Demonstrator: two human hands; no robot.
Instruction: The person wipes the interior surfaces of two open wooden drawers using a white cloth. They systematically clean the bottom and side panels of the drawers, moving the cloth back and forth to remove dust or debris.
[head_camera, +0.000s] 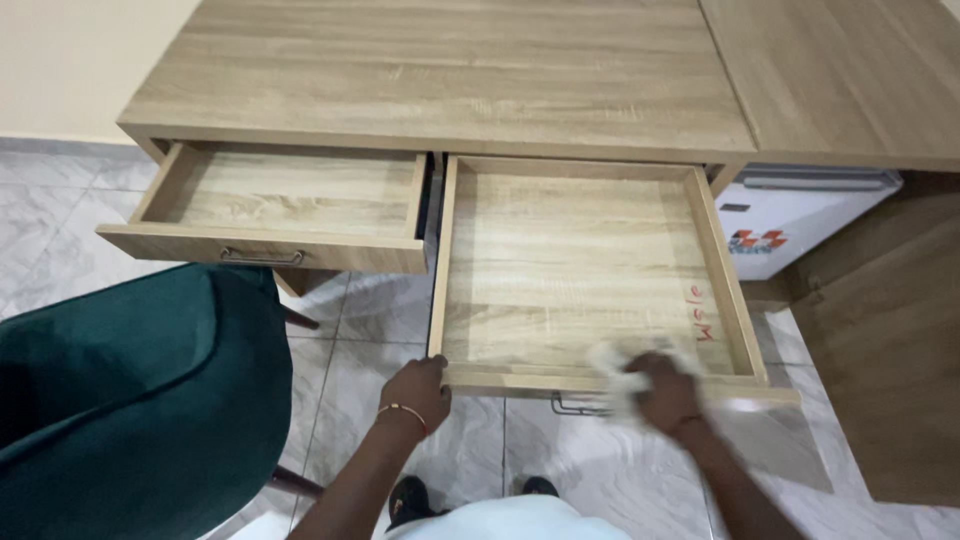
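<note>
Two drawers pulled out under wooden surface (450, 80). Left hand (415, 392) gripping right drawer's (580, 270) front-left corner, fingers curled shut. Right hand (665, 392) clutching blurred white cloth (615, 375) against front edge.

A green chair (130, 400), a small white fridge (800, 215), marble floor tiles (60, 220).

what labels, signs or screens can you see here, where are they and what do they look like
Logo sticker: on the front of the white appliance under the desk at right; small, red and dark blue blocks.
Handwritten red marking: on the floor of the open right drawer, near its right wall, just beyond the right hand and its white cloth.
No screens.
</note>
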